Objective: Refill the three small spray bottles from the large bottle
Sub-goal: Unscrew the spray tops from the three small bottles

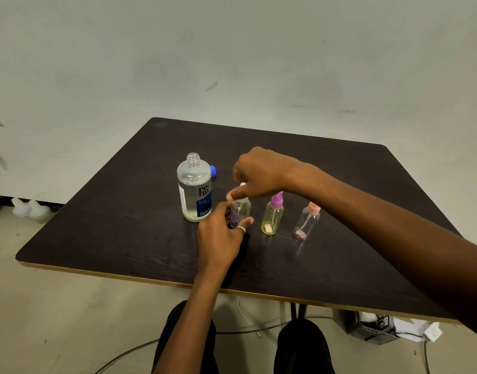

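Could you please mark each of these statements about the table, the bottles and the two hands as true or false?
1. The large bottle stands open, its blue cap lying behind it. True.
2. The left hand holds the yellow spray bottle. False: it grips the leftmost small bottle; the yellow one stands untouched.
3. The right hand is at the top of the held bottle. True.
4. The pink-topped bottle lies on its side. False: it stands upright on the table.
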